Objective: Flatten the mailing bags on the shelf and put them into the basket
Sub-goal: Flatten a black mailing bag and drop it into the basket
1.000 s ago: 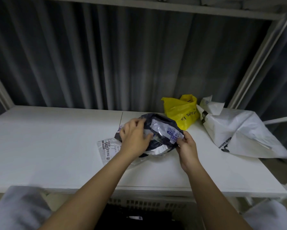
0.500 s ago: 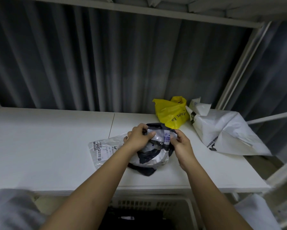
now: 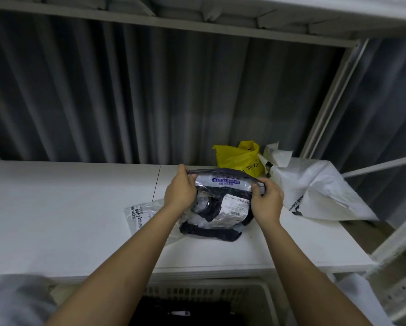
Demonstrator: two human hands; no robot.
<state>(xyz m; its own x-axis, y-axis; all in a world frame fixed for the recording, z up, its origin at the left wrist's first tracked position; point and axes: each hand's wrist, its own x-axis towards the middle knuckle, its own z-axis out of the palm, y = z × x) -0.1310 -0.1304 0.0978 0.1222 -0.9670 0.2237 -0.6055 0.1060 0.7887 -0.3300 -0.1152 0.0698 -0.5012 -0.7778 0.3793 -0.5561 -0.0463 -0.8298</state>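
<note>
**Four mailing bags on the shelf, basket below**

The dark grey mailing bag [image 3: 217, 208] with white labels is crumpled, its top edge stretched level and its bottom resting on the white shelf [image 3: 68, 208]. A clear bag [image 3: 142, 211] with a printed label lies flat just to its left, partly under it. A yellow bag [image 3: 238, 158] stands crumpled at the back. A large white bag [image 3: 315, 191] lies wrinkled at the right. The white slotted basket [image 3: 197, 291] sits under the shelf's front edge with dark contents inside.

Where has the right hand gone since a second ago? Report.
Yes: right hand moved rightward, from below the yellow bag toward the white bag, stretching the dark mailer.
</note>
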